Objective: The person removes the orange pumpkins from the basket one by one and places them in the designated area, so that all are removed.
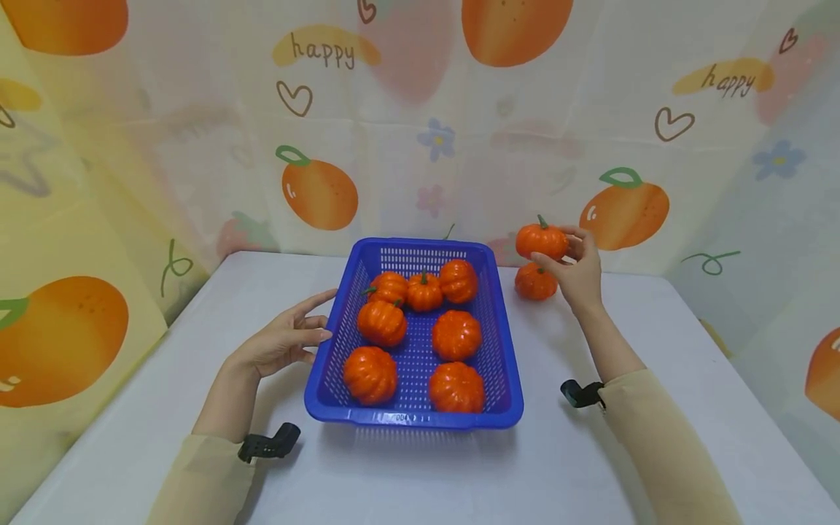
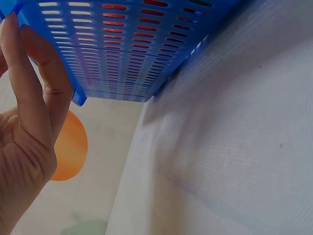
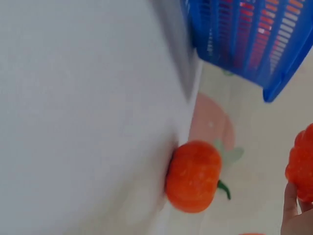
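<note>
A small orange toy pumpkin [image 1: 541,241] with a green stem is held between the thumb and fingers of my right hand [image 1: 577,270], raised at the back right. Just below it, a second pumpkin [image 1: 535,283] rests on the table; the right wrist view shows this pumpkin [image 3: 193,176] on its own. My left hand [image 1: 285,339] touches the left rim of a blue plastic basket [image 1: 413,417], its fingers extended toward the edge. In the left wrist view, fingertips of the left hand [image 2: 32,103] meet the basket's rim. Inside lie several more pumpkins [image 1: 456,335].
The white table [image 1: 420,481] carries the basket near its middle. Behind it hangs a printed cloth [image 1: 394,146] with oranges, hearts and lettering, which also covers both sides. Black wrist cameras sit at the left cuff [image 1: 269,443] and right cuff [image 1: 582,394].
</note>
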`<state>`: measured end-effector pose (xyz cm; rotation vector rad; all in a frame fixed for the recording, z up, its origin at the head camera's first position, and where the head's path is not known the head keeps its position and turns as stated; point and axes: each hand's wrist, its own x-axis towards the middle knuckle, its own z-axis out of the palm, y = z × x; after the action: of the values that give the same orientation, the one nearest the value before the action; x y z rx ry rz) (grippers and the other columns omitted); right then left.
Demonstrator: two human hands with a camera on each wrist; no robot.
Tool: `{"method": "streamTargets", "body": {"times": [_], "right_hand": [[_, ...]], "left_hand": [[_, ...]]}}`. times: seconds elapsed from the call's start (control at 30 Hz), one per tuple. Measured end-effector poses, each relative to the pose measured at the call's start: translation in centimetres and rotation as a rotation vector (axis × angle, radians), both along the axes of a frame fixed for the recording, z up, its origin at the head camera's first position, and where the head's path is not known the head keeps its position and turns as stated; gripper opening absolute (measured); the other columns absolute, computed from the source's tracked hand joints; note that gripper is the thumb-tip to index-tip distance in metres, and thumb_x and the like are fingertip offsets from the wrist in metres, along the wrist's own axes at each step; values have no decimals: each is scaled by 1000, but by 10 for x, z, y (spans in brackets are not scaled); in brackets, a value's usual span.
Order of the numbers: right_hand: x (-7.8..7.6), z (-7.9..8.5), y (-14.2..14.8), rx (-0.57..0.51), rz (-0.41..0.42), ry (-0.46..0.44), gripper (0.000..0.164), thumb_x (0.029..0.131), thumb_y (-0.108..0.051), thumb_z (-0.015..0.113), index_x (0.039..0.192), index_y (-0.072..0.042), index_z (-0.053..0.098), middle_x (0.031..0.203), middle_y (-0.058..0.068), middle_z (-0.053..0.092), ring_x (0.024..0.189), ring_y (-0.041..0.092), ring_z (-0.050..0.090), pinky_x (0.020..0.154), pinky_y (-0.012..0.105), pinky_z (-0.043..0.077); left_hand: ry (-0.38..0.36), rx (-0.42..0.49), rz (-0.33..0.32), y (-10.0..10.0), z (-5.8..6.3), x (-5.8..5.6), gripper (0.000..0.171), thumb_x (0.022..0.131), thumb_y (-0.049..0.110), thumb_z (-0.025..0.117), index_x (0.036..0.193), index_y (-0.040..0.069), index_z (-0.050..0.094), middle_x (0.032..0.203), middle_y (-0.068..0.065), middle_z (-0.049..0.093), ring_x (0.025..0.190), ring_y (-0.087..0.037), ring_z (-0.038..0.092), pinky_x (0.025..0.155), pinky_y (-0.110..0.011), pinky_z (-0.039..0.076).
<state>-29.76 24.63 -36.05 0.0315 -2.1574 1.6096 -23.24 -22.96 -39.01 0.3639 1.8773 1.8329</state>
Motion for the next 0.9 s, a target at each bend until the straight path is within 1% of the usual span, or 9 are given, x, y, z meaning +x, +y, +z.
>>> {"method": "streamTargets", "body": {"times": [0.2, 0.3, 0.4, 0.5, 0.57, 0.63, 0.73, 0.8, 0.9], "right_hand": [[-4, -9, 21, -58, -106, -72, 66, 84, -21, 78, 139, -19, 42, 131, -4, 49, 106, 8, 50, 91, 16, 49], [-6, -16, 31, -52, -159, -123, 68, 85, -21, 77, 142, -20, 39, 137, -2, 45, 110, 10, 48, 92, 17, 49], [-7, -22, 41, -42, -201, -173, 72, 86, -21, 75, 145, -18, 35, 145, 3, 41, 113, 12, 45, 95, 18, 46], [-8, -27, 50, -44, -242, -226, 76, 86, -21, 74, 149, -17, 31, 152, 6, 37, 112, 10, 43, 97, 18, 44], [-9, -31, 55, -51, -269, -256, 78, 86, -22, 74, 151, -17, 31, 155, 5, 36, 110, 9, 42, 98, 18, 45], [-9, -35, 60, -60, -293, -286, 78, 87, -23, 74, 152, -19, 31, 157, 4, 35, 110, 9, 42, 102, 19, 46], [-9, -40, 66, -84, -327, -316, 78, 87, -24, 74, 153, -22, 31, 159, 0, 33, 118, 13, 42, 111, 25, 45], [-9, -43, 69, -96, -347, -335, 79, 88, -24, 73, 153, -23, 30, 161, -1, 31, 125, 17, 41, 117, 30, 42], [-8, -48, 73, -102, -365, -353, 80, 88, -23, 73, 154, -21, 29, 162, 0, 30, 134, 22, 39, 120, 33, 38]], "left_hand": [[-4, 6, 2, 0, 2, 2, 81, 95, 8, 58, 159, 18, 11, 99, 3, 68, 81, -10, 71, 66, -26, 62], [-10, 6, 3, 1, 2, 2, 81, 95, 7, 58, 159, 18, 11, 100, 3, 68, 82, -11, 71, 66, -26, 62], [-10, -1, 4, 1, 3, 3, 80, 95, 8, 58, 159, 18, 11, 101, 2, 68, 83, -11, 71, 67, -27, 62], [-7, -12, 8, 1, 3, 4, 80, 95, 8, 58, 159, 18, 11, 101, 2, 67, 83, -10, 71, 67, -26, 62], [-11, -16, 11, 1, 2, 3, 80, 95, 8, 58, 159, 19, 11, 102, 2, 67, 83, -10, 71, 67, -26, 62], [-14, -20, 14, 1, 1, 3, 80, 95, 8, 58, 159, 19, 11, 102, 2, 67, 83, -10, 71, 66, -26, 61], [-14, -24, 18, 1, 1, 3, 80, 96, 8, 58, 160, 19, 11, 102, 2, 66, 83, -10, 71, 67, -26, 62], [-15, -25, 20, 2, 1, 3, 80, 96, 8, 58, 160, 20, 11, 102, 2, 66, 82, -10, 71, 67, -27, 62], [-16, -25, 20, 2, 3, 3, 80, 96, 8, 58, 160, 20, 10, 102, 2, 66, 82, -10, 71, 67, -26, 62]]}}
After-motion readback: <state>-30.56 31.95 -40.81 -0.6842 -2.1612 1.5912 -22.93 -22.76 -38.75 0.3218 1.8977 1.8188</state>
